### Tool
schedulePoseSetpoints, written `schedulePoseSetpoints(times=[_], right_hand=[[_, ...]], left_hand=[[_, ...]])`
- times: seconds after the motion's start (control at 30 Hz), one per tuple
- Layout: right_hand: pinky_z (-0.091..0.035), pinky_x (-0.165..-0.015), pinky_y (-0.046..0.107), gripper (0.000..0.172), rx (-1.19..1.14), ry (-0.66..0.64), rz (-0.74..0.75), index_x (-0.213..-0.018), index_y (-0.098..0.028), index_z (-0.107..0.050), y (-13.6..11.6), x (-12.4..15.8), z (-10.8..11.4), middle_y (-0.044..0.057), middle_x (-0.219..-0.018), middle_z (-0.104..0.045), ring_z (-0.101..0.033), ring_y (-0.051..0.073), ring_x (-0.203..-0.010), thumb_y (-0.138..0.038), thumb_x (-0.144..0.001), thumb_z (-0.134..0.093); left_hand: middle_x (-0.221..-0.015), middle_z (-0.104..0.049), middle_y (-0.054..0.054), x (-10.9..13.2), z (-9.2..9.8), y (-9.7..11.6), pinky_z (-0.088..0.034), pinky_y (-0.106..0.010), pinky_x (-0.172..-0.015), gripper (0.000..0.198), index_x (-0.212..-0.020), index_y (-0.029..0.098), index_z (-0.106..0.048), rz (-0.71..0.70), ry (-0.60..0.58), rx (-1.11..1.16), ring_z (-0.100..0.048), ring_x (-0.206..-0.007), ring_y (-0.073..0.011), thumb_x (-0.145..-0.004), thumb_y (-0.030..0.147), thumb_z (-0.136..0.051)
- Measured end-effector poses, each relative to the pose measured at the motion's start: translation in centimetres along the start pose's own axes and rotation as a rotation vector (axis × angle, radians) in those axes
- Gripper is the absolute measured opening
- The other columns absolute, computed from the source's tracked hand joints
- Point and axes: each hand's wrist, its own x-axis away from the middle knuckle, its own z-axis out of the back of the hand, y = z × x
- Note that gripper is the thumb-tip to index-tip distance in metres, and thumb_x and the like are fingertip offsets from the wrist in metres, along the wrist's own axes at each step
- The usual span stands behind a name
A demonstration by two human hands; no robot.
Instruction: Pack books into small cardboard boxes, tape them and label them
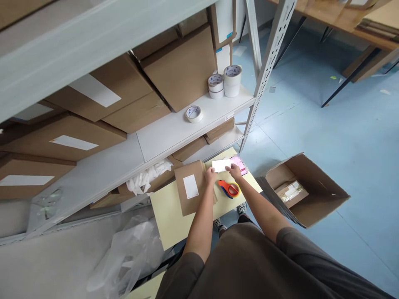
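Both hands are together over a small pale yellow table [166, 222]. My left hand [210, 175] pinches the left end of a white paper slip [220, 166], and my right hand [235, 170] grips its right end. Just beyond my right hand lies a pink printed sheet [238, 162], partly blurred. An orange tape dispenser [227, 188] rests on the table between my forearms. Left of my left hand is a flat cardboard box [183, 178] with a white label [190, 186] on its top; my left forearm hides its right side.
A metal shelf [168, 143] holds large cardboard boxes [183, 66] and white tape rolls [193, 114]. On the floor at right stands an open carton [321, 195] with a small taped package [292, 192] inside. Clear plastic bags [131, 249] lie at lower left. A wooden table [324, 16] stands behind.
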Motion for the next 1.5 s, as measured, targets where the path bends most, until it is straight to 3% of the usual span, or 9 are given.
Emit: schedulePoseSetpoints(times=[0.13,0.23,0.43,0.63,0.77,0.93,1.17,1.33,1.5], right_hand=[[-0.057,-0.069,0.034,0.046,-0.182,-0.047,-0.116,-0.072,-0.026,-0.052,-1.2,0.2,0.4,-0.001,-0.069,-0.065,-0.066,0.021,-0.071,-0.065,-0.075,-0.077],[-0.055,-0.067,0.033,0.051,-0.239,-0.090,-0.112,-0.069,-0.026,-0.049,-2.0,0.1,0.8,-0.002,-0.066,-0.063,-0.065,0.020,-0.068,-0.064,-0.069,-0.082],[-0.057,-0.067,0.030,0.056,-0.204,-0.143,-0.123,-0.069,-0.025,-0.050,-3.3,-0.8,1.3,-0.002,-0.066,-0.063,-0.071,0.021,-0.072,-0.068,-0.069,-0.086],[-0.062,-0.071,0.031,0.038,-0.165,-0.157,-0.079,-0.104,-0.020,-0.069,-3.9,-1.5,0.9,0.005,-0.094,-0.076,-0.077,0.020,-0.076,-0.051,-0.084,-0.079],[-0.065,-0.082,0.036,0.060,-0.005,-0.117,-0.004,-0.146,-0.024,-0.061,-4.3,-1.3,0.9,0.011,-0.131,-0.074,-0.076,0.018,-0.080,-0.036,-0.088,-0.071],[-0.062,-0.092,0.040,0.075,0.191,-0.200,0.143,-0.160,-0.028,-0.055,-5.6,-1.3,2.0,0.011,-0.148,-0.067,-0.072,0.019,-0.085,-0.027,-0.086,-0.071],[-0.061,-0.083,0.033,0.051,0.290,-0.377,0.265,-0.141,-0.024,-0.072,-8.5,-1.9,2.1,0.009,-0.134,-0.074,-0.071,0.020,-0.088,-0.033,-0.091,-0.075],[-0.060,-0.084,0.035,0.027,0.376,-0.282,0.381,-0.115,-0.023,-0.080,-9.6,-1.5,0.9,0.008,-0.123,-0.079,-0.073,0.021,-0.085,-0.037,-0.092,-0.076],[-0.059,-0.081,0.035,0.023,0.333,-0.190,0.432,-0.112,-0.026,-0.079,-9.9,-0.5,-0.4,0.006,-0.112,-0.081,-0.074,0.022,-0.084,-0.038,-0.093,-0.075]], left_hand=[[-0.090,-0.080,-0.005,0.9,0.4,0.1,-0.053,-0.027,-0.076,0.015,-0.102,0.020,-0.076,0.007,0.049,0.042,-0.072,-0.080,-0.0191,-0.099,0.025,-0.063],[-0.094,-0.081,-0.007,1.2,0.2,0.2,-0.053,-0.027,-0.079,0.011,-0.099,0.020,-0.075,0.042,0.132,0.055,-0.074,-0.085,-0.0199,-0.094,0.029,-0.074],[-0.095,-0.082,-0.008,1.3,-0.2,0.4,-0.052,-0.032,-0.084,0.017,-0.088,0.023,-0.077,0.050,0.229,-0.059,-0.073,-0.085,-0.0231,-0.098,0.035,-0.069],[-0.091,-0.081,-0.007,1.5,-0.1,0.5,-0.049,-0.029,-0.078,0.028,-0.090,0.022,-0.079,0.028,0.248,-0.095,-0.069,-0.083,-0.0212,-0.105,0.037,-0.059],[-0.095,-0.082,-0.009,2.2,0.6,0.4,-0.049,-0.028,-0.079,0.033,-0.099,0.021,-0.082,-0.027,0.225,-0.038,-0.068,-0.082,-0.0205,-0.107,0.035,-0.053],[-0.103,-0.084,-0.008,3.1,2.3,0.4,-0.052,-0.029,-0.081,0.027,-0.104,0.024,-0.085,-0.063,0.223,0.041,-0.072,-0.086,-0.0221,-0.104,0.036,-0.060],[-0.093,-0.083,-0.004,3.0,5.3,0.4,-0.054,-0.028,-0.083,0.017,-0.096,0.024,-0.085,-0.072,0.211,0.060,-0.073,-0.084,-0.0204,-0.097,0.035,-0.071],[-0.089,-0.081,-0.004,3.5,6.7,0.3,-0.053,-0.027,-0.083,0.015,-0.084,0.024,-0.078,-0.174,0.358,0.054,-0.072,-0.082,-0.0189,-0.096,0.032,-0.073],[-0.084,-0.077,-0.004,4.3,7.0,0.3,-0.051,-0.029,-0.078,0.021,-0.073,0.023,-0.068,-0.229,0.534,0.137,-0.069,-0.077,-0.0184,-0.093,0.029,-0.073]])
